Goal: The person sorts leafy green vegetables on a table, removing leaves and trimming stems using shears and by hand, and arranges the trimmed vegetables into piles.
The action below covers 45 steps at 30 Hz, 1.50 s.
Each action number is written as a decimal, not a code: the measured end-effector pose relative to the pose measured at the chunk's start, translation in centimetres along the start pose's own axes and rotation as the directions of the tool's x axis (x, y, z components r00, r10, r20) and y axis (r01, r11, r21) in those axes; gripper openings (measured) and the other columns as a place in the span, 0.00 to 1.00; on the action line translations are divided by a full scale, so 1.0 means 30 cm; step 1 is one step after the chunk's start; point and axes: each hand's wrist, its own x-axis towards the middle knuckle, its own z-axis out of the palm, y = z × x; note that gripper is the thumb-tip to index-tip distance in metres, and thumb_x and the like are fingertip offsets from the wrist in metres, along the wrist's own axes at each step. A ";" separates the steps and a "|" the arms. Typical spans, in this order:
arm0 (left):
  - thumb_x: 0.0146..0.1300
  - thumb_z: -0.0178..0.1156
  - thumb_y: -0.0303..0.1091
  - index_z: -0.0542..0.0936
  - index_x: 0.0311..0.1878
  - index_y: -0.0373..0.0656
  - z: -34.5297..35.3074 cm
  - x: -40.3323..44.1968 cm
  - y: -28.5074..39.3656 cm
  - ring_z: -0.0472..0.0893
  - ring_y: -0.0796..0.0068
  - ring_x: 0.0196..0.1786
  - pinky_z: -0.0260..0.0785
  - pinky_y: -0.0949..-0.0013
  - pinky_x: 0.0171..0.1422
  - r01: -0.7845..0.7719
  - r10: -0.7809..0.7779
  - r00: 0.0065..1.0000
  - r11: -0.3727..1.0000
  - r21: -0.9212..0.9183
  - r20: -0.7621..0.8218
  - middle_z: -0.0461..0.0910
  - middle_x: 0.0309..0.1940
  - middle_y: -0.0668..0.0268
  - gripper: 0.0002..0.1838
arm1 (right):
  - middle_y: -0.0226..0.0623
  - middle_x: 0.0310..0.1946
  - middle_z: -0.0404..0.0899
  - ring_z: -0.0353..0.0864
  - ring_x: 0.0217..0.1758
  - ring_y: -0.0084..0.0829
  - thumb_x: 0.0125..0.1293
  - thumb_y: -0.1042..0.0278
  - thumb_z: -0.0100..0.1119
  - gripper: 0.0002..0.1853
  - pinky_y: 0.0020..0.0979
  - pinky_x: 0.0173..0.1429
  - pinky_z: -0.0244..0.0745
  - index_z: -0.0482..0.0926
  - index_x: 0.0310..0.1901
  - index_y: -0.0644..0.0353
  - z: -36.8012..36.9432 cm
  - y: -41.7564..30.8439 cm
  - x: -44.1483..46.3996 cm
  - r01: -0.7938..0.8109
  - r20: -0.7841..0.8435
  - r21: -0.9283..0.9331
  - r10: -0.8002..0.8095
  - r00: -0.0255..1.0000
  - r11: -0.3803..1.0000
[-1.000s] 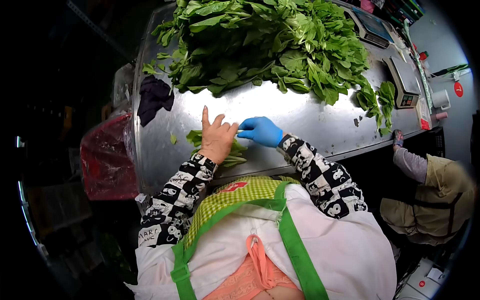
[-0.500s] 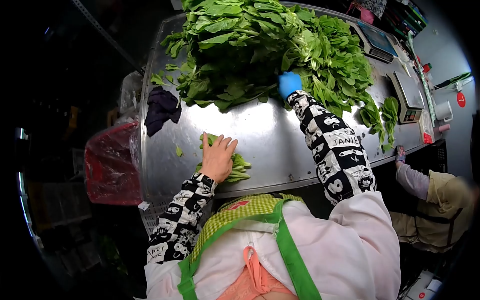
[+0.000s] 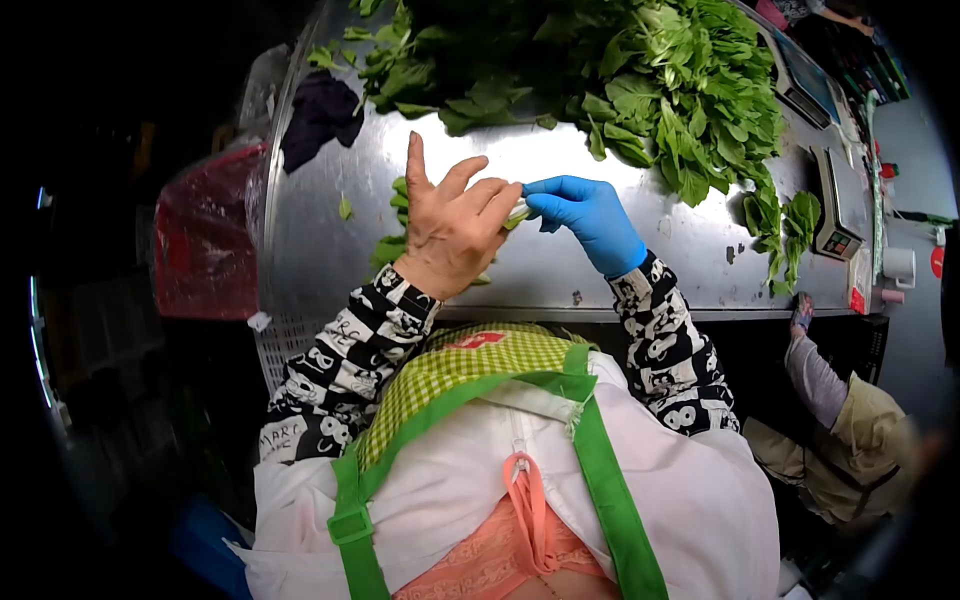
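2 hands of the person meet above the metal surface (image 3: 540,265), close to its near edge. The left hand (image 3: 450,230) is bare and partly open: its fingers are spread, 1 of them points straight away from the body, and the others are bent. The right hand (image 3: 592,220), in a blue glove, is nearly closed, with its thumb and fingertips pinching a pale stalk (image 3: 518,210). This stalk is between the 2 hands, and its green end shows just beside the left fingertips. Whether the left hand also grips it, I cannot tell.

Under and beside the left hand lie some small greens (image 3: 388,250), which the hand partly covers. To the left of them is 1 loose leaf (image 3: 345,207), flat on the surface. A big heap of leafy greens (image 3: 690,120) occupies the far side, and a dark cloth (image 3: 322,118) lies near the left edge.

To the right, a small bunch (image 3: 780,225) rests near 1 scale (image 3: 840,195); a 2nd scale (image 3: 805,80) stands farther away. Red plastic (image 3: 208,240) is just beside the left edge. At the lower right, another person (image 3: 850,440) is seen, with 1 hand (image 3: 802,312) at the surface edge.
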 end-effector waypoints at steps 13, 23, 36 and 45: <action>0.52 0.66 0.37 0.81 0.41 0.45 -0.052 -0.182 0.260 0.76 0.72 0.26 0.41 0.35 0.70 0.442 -0.419 0.887 0.892 -0.094 0.197 0.75 0.17 0.71 0.13 | 0.34 0.33 0.83 0.78 0.33 0.19 0.62 0.68 0.60 0.14 0.23 0.40 0.75 0.80 0.46 0.66 0.018 0.075 -0.119 0.075 0.252 -0.155 -0.034 0.967 0.985; 0.52 0.63 0.27 0.80 0.40 0.45 -0.061 -0.462 0.371 0.75 0.69 0.27 0.47 0.40 0.69 0.621 -0.574 0.762 0.779 -0.088 0.302 0.72 0.17 0.69 0.10 | 0.46 0.26 0.79 0.79 0.31 0.46 0.55 0.68 0.57 0.07 0.38 0.36 0.75 0.82 0.32 0.61 0.142 0.238 -0.230 0.482 0.396 -0.531 -0.299 0.868 0.697; 0.57 0.62 0.50 0.79 0.47 0.44 -0.030 -1.292 0.548 0.78 0.58 0.33 0.68 0.59 0.44 0.987 -0.830 0.135 0.061 -0.151 0.542 0.80 0.23 0.60 0.21 | 0.49 0.44 0.79 0.79 0.45 0.45 0.63 0.51 0.54 0.25 0.37 0.49 0.75 0.76 0.51 0.66 0.436 0.940 -0.374 0.266 0.528 -0.726 0.265 0.807 0.634; 0.67 0.52 0.44 0.81 0.38 0.40 0.001 -1.672 0.732 0.71 0.59 0.18 0.64 0.59 0.38 0.976 -0.818 -0.031 -0.148 -0.159 0.574 0.71 0.12 0.60 0.17 | 0.52 0.49 0.77 0.78 0.50 0.43 0.61 0.61 0.53 0.26 0.35 0.56 0.72 0.70 0.59 0.64 0.553 1.367 -0.166 0.185 0.531 -0.754 0.419 0.736 0.630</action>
